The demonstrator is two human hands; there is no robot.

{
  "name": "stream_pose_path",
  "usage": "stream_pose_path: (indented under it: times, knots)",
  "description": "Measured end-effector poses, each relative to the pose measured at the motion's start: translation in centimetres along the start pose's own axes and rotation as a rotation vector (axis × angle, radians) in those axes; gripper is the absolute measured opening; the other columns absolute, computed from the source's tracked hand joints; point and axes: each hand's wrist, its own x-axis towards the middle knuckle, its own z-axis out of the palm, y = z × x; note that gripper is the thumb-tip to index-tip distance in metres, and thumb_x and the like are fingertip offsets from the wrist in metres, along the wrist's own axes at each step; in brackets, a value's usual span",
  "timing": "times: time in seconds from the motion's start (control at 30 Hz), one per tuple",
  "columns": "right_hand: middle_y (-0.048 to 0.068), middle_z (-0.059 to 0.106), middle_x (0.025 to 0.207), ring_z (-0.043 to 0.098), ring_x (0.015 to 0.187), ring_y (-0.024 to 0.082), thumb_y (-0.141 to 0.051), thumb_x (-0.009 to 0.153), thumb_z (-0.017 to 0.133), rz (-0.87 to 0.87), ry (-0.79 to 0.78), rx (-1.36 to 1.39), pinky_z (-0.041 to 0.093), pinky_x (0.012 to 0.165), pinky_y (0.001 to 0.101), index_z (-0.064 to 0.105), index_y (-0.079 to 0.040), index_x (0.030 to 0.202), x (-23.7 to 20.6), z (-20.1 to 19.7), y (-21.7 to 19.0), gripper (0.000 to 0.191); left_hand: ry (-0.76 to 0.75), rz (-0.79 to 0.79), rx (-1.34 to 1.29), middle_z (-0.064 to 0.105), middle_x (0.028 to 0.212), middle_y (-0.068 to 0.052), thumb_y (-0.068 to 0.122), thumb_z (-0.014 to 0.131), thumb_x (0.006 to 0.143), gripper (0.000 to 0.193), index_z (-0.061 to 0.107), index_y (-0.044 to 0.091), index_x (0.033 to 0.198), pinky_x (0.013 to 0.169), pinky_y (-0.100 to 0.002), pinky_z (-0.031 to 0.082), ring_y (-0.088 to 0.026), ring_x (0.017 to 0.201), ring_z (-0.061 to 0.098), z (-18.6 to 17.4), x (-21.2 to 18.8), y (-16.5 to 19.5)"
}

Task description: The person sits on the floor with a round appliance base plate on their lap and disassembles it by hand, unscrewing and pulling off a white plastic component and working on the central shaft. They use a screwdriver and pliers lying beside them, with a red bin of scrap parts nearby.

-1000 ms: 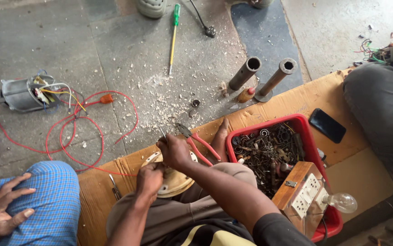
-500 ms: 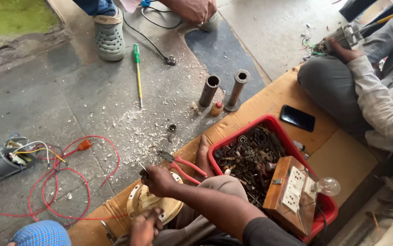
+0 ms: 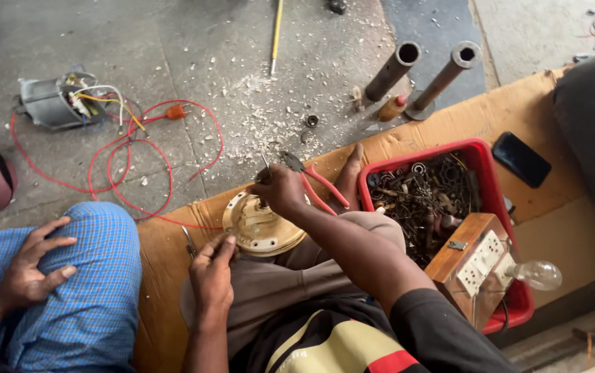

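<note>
The round cream disc lies on the cardboard in front of my knees, a little left of the middle of the view, and it is the thing under both my hands. My right hand is over the far edge of the disc, at 12 o'clock of it, and the fingers are closed tight around a thin tool whose metal tip sticks up toward the floor; I cannot tell what kind of tool it is. My left hand is at 7 o'clock of the disc, the fingers bent and narrow, their tips touching the near rim. I cannot say if they pinch something small. Just beside my right hand, at 2 o'clock of the disc, lie the red pliers on the cardboard, next to my bare foot. At 3 o'clock stands the red tray full of dark metal scrap, and on its near corner rests a wooden socket box with a clear bulb. A black phone lies past the tray at 2 o'clock. At 1 o'clock two metal pipes stand on the floor. At 10 o'clock a small motor lies with red wire in loops. At 8 o'clock another person's hand rests on a blue checked knee.
</note>
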Motion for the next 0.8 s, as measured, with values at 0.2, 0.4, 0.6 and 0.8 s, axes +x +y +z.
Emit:
stream_pose_path:
  times: [0.2, 0.4, 0.6, 0.8]
  knots:
    - [0.013, 0.072, 0.071, 0.066, 0.062, 0.015, -0.038, 0.071, 0.096, -0.029, 0.17, -0.038, 0.053, 0.058, 0.0333, 0.066, 0.002, 0.082, -0.6, -0.3, -0.4, 0.05, -0.001, -0.045, 0.004, 0.073, 0.091, -0.004, 0.005, 0.074, 0.09, 0.022, 0.073, -0.003, 0.111, 0.075, -0.025, 0.051, -0.011, 0.077, 0.063, -1.2, -0.2, -1.2]
    - [0.006, 0.077, 0.084, 0.065, 0.066, 0.009, -0.021, 0.088, 0.079, -0.071, 0.201, 0.51, 0.053, 0.057, 0.0273, 0.077, -0.002, 0.099, 3.8, -5.9, 5.0, 0.022, 0.003, -0.072, 0.09, 0.073, 0.091, -0.006, 0.004, 0.072, 0.092, 0.024, 0.073, -0.005, 0.114, 0.074, -0.025, 0.051, -0.012, 0.076, 0.062, -1.6, -0.4, -1.6]
    - [0.011, 0.08, 0.096, 0.075, 0.086, 0.016, -0.014, 0.09, 0.073, -0.082, 0.634, -0.133, 0.058, 0.08, 0.0302, 0.079, -0.009, 0.107, 6.3, -14.2, 9.5, 0.019, 0.031, -0.062, 0.101, 0.071, 0.092, -0.007, 0.004, 0.071, 0.091, 0.028, 0.07, -0.008, 0.116, 0.074, -0.027, 0.053, -0.014, 0.077, 0.064, -2.9, -1.8, -2.6]
    - [0.015, 0.077, 0.087, 0.077, 0.079, 0.028, -0.022, 0.09, 0.069, 0.264, 0.483, -0.066, 0.059, 0.077, 0.0384, 0.072, -0.016, 0.119, 8.5, -16.2, 10.7, 0.03, 0.063, -0.03, 0.107, 0.071, 0.092, -0.007, 0.002, 0.071, 0.091, 0.025, 0.07, -0.009, 0.113, 0.075, -0.027, 0.053, -0.014, 0.079, 0.064, -4.2, -4.0, -2.8]
